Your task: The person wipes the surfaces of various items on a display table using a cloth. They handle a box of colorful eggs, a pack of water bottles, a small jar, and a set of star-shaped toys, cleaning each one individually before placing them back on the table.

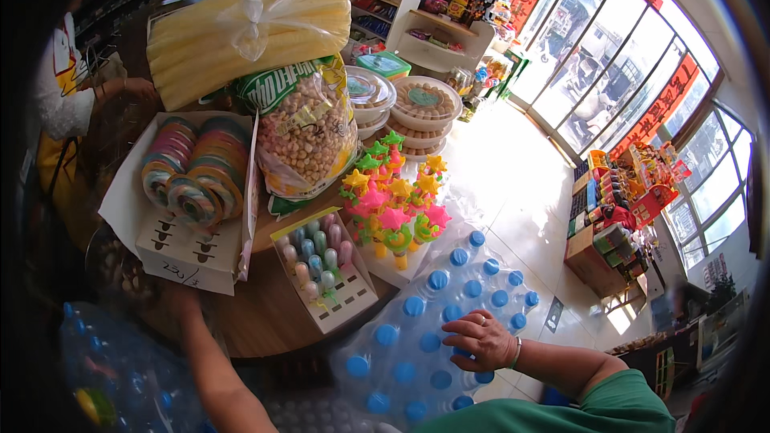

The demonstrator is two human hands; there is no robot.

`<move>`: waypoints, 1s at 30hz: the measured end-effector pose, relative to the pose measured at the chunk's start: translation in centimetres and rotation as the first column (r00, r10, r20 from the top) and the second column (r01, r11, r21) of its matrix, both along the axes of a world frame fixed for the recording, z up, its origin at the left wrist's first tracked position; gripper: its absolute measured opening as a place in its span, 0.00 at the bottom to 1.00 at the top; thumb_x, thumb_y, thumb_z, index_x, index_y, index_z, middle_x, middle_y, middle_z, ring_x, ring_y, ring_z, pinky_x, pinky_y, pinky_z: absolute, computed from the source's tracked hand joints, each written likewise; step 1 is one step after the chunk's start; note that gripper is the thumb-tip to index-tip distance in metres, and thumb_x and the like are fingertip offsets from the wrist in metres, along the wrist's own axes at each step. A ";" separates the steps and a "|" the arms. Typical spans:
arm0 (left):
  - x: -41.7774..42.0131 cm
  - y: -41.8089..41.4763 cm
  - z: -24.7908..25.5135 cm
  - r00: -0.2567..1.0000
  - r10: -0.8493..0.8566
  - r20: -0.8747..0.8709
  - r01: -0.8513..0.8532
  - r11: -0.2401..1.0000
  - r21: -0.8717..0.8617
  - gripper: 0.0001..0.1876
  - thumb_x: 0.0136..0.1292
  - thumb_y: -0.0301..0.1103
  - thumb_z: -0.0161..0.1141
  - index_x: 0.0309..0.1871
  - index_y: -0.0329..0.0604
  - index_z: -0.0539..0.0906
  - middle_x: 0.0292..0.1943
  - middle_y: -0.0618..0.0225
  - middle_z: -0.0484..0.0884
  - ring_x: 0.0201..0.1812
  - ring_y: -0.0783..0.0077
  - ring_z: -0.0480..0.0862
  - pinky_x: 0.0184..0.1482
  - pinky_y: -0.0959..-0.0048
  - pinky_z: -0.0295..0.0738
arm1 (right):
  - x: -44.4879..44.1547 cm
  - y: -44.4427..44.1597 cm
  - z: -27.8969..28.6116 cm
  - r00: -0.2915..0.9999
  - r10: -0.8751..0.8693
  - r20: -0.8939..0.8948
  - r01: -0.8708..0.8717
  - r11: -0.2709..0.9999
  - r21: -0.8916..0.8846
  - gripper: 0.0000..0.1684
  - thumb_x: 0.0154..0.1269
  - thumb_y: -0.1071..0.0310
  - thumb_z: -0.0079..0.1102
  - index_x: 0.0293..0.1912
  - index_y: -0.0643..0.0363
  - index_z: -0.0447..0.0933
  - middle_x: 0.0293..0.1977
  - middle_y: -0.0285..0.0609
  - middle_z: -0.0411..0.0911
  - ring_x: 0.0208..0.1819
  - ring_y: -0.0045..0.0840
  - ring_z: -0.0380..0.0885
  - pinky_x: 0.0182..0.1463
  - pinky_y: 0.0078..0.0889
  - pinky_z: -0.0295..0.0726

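My right hand (pixel 481 340), with a ring and a bracelet, is over a film-wrapped pack of clear plastic bottles with blue caps (pixel 430 343). Its fingers are slightly bent and apart, with nothing held; whether they touch the caps I cannot tell. My left hand (pixel 175 296) reaches to the dark left edge of a round wooden table (pixel 258 328), just below a white carton of striped ring lollipops (pixel 192 174). Shadow and blur hide its fingers. Between my arms stands an open card box of pastel capsule-shaped items (pixel 316 258).
Star-topped candy sticks (pixel 394 198), a large snack bag (pixel 310 126), round tubs (pixel 424 102) and a long plastic-wrapped yellow bundle (pixel 246 30) crowd the table. More bottles (pixel 114 367) lie lower left. Another person's hand (pixel 138 90) is at far left. A goods display (pixel 625 204) stands right.
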State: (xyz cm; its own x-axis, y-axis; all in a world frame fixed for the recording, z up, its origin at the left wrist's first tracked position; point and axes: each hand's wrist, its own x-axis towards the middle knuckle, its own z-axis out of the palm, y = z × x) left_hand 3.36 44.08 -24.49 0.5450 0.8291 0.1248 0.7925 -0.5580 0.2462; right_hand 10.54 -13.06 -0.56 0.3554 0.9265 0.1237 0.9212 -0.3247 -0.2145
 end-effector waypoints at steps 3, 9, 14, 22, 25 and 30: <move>-1.2 5.4 -3.6 0.973 -0.230 0.000 0.227 0.962 0.155 0.28 0.64 0.46 0.44 0.61 0.36 0.64 0.60 0.49 0.65 0.60 0.53 0.66 0.61 0.63 0.60 | 0.0 -0.2 -0.4 1.000 0.011 -0.027 -0.010 1.000 0.023 0.20 0.51 0.62 0.61 0.45 0.53 0.71 0.48 0.43 0.70 0.44 0.32 0.71 0.49 0.37 0.67; -0.9 0.8 0.6 0.987 0.019 -0.158 -0.024 0.999 -0.029 0.31 0.62 0.49 0.46 0.62 0.37 0.62 0.59 0.50 0.67 0.58 0.54 0.69 0.58 0.62 0.63 | -0.4 -0.7 -0.7 0.998 -0.013 -0.061 0.016 0.999 0.045 0.19 0.53 0.62 0.60 0.46 0.54 0.70 0.49 0.45 0.70 0.45 0.34 0.71 0.49 0.38 0.67; -2.5 -1.3 3.4 0.951 0.157 -0.266 -0.177 0.983 -0.055 0.33 0.60 0.51 0.48 0.63 0.37 0.60 0.58 0.50 0.68 0.56 0.55 0.71 0.56 0.61 0.66 | 0.0 -0.6 -0.9 0.997 0.019 -0.074 -0.014 0.997 0.072 0.20 0.54 0.62 0.60 0.47 0.55 0.70 0.49 0.44 0.69 0.46 0.34 0.71 0.51 0.39 0.67; -1.9 -7.0 6.4 0.889 0.210 -0.406 -0.269 0.958 -0.094 0.38 0.57 0.54 0.51 0.64 0.38 0.58 0.56 0.50 0.71 0.52 0.56 0.75 0.53 0.60 0.69 | 0.3 -1.5 -0.6 0.996 0.020 -0.091 -0.010 0.994 0.107 0.20 0.54 0.61 0.60 0.46 0.55 0.70 0.49 0.43 0.69 0.47 0.33 0.70 0.51 0.39 0.67; -2.2 -9.8 7.2 0.855 0.212 -0.474 -0.300 0.947 -0.118 0.39 0.56 0.55 0.52 0.65 0.38 0.57 0.55 0.50 0.72 0.51 0.56 0.77 0.52 0.60 0.71 | 0.5 -1.5 -0.3 0.995 0.027 -0.096 -0.015 0.992 0.126 0.20 0.53 0.61 0.60 0.46 0.55 0.70 0.48 0.42 0.69 0.47 0.32 0.70 0.51 0.39 0.67; -2.1 -16.1 8.2 0.852 0.074 -0.518 -0.235 0.939 -0.252 0.42 0.54 0.57 0.54 0.66 0.38 0.55 0.54 0.51 0.73 0.49 0.57 0.79 0.50 0.59 0.73 | 0.4 -0.6 0.5 0.995 0.038 -0.095 -0.027 0.993 0.111 0.20 0.51 0.62 0.61 0.45 0.54 0.71 0.48 0.42 0.69 0.47 0.32 0.70 0.51 0.38 0.67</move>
State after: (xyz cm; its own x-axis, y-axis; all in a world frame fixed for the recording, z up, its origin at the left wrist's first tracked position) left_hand 1.26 27.98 -16.33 0.3278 0.8608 -0.3894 0.9215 -0.3822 -0.0691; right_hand 10.97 -13.64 -0.07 0.3407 0.9205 0.1912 0.9041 -0.2650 -0.3353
